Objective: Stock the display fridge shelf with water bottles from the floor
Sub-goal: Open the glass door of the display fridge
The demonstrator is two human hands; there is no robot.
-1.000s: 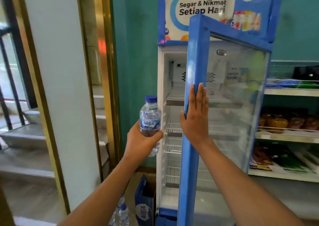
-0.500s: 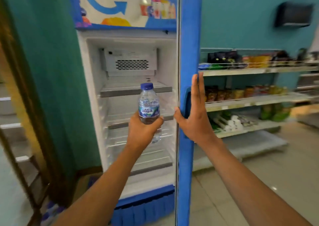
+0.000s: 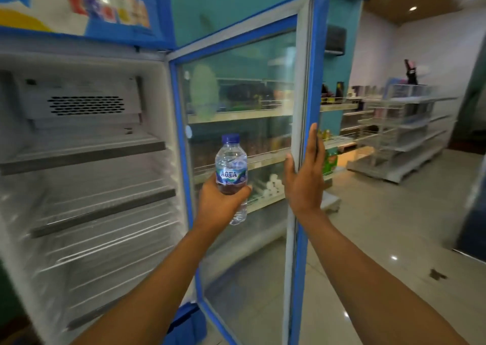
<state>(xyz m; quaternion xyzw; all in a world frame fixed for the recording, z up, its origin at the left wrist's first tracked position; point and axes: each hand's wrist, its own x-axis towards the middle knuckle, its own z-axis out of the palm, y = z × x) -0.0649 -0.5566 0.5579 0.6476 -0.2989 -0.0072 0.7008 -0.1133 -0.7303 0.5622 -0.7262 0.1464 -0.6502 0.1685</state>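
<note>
The display fridge (image 3: 86, 139) stands wide open, its glass door (image 3: 244, 160) swung out to the right on its blue frame. The left hand (image 3: 221, 202) is up in front of the door's hinge side, fingers (image 3: 243, 190) wrapped round the lower half of an Aqua water bottle (image 3: 231, 171), which stands upright with its blue cap (image 3: 230, 138) on top. The bottle is in the air, outside the cabinet, just right of the fridge's inner wall and level with the second wire shelf (image 3: 105, 205) (not on any shelf yet). The right hand (image 3: 302, 184) is flat against the free edge of the door, fingers straight and pointing up, thumb on the inner side of the white seal; nothing is gripped there, the palm simply presses on the frame. Inside, the wire shelves run bare front to back, with the vented fan cover (image 3: 86, 105) up top. Through the glass and beyond the door, store shelves (image 3: 402, 139) with packaged goods line the teal wall, and the tiled floor (image 3: 394, 234) shines under ceiling lights.
</note>
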